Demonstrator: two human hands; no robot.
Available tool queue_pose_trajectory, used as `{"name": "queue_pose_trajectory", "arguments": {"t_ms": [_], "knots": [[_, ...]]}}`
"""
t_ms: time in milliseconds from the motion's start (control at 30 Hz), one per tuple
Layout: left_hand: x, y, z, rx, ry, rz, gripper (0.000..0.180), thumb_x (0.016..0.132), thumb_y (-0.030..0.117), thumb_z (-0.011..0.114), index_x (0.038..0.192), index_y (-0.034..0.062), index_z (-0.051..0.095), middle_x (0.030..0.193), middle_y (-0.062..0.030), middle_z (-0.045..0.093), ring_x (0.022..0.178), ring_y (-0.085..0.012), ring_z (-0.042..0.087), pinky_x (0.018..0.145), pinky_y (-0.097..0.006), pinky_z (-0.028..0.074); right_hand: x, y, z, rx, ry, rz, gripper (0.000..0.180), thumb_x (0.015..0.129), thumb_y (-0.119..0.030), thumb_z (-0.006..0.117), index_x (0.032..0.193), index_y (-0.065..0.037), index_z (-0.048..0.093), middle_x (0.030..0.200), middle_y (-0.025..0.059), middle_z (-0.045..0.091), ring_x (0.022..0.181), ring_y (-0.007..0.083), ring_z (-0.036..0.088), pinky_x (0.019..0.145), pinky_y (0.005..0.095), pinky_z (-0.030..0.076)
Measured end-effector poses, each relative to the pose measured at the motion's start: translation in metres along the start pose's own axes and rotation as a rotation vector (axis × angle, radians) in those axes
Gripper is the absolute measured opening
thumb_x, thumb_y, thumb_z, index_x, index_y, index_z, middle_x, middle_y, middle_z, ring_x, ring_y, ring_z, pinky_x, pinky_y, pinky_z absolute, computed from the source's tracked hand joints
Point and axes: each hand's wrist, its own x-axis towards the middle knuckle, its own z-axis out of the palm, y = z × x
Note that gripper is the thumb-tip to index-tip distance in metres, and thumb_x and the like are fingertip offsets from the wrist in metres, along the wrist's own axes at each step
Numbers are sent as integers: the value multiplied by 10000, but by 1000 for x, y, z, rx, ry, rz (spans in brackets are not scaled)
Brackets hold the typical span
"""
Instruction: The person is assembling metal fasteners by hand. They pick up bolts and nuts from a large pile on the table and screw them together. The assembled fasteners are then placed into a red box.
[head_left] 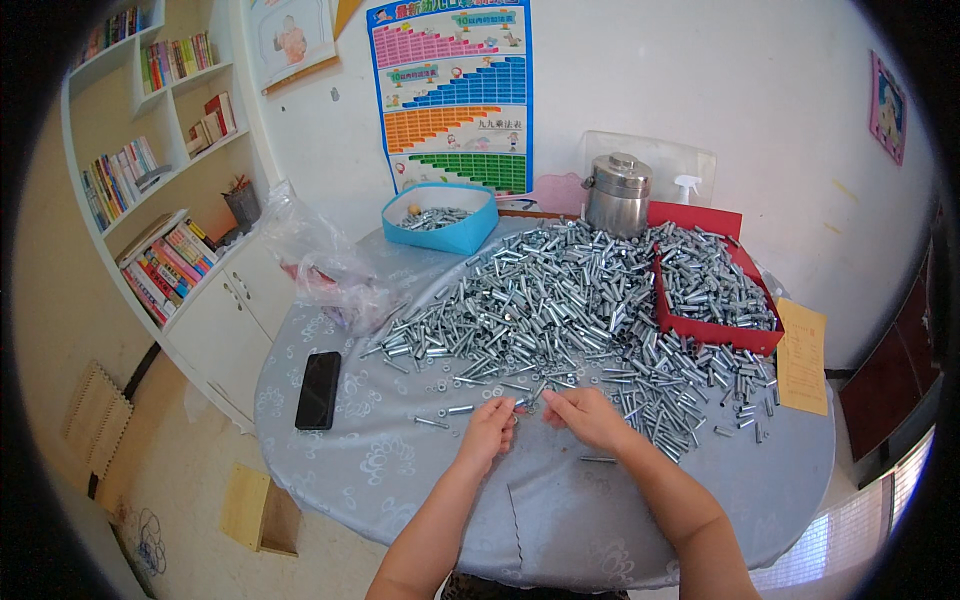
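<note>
My left hand (487, 432) is closed near the table's middle, with fingertips pinching a small silver metal part (521, 404). Just to its right, my right hand (584, 416) is closed too. Thumb and forefinger pinch a thin silver metal piece (540, 391); whether it is a bolt or a sleeve is too small to tell. The two hands are a short gap apart. Beyond them spreads a large heap of silver bolts and metal sleeves (545, 295). A few loose bolts (431, 423) and small rings lie beside my left hand.
A red box (720, 333) and a blue fabric bin (465, 236) hold more metal parts. A steel canister (617, 200) stands behind the heap. On the grey tablecloth (390, 480) lie a black phone (318, 391), a clear plastic bag (335, 270) and a yellow paper (803, 358).
</note>
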Motion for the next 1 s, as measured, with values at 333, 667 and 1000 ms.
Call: {"name": "queue_pose_trajectory", "arguments": {"t_ms": [333, 667, 1000], "knots": [[-1, 2, -1, 49, 1, 52, 232, 910, 296, 477, 854, 80, 540, 592, 70, 350, 451, -30, 264, 398, -196, 219, 1, 2, 2, 92, 21, -13, 396, 907, -367, 434, 911, -17, 618, 685, 37, 595, 590, 114, 539, 563, 252, 445], [6, -17, 7, 586, 16, 566, 175, 882, 192, 513, 973, 48, 552, 716, -11, 521, 591, -60, 442, 529, -217, 360, 5, 5, -6, 299, -55, 139, 317, 888, -307, 507, 958, -15, 609, 810, 52, 613, 719, 107, 570, 601, 242, 471], [15, -15, -10, 402, 131, 627, 301, 858, 94, 528, 1149, 56, 463, 709, -21, 524, 507, -48, 440, 433, -189, 365, 34, 31, -82, 495, 577, 35, 217, 823, -199, 604, 958, -31, 583, 761, 31, 612, 670, 112, 586, 521, 234, 468]]}}
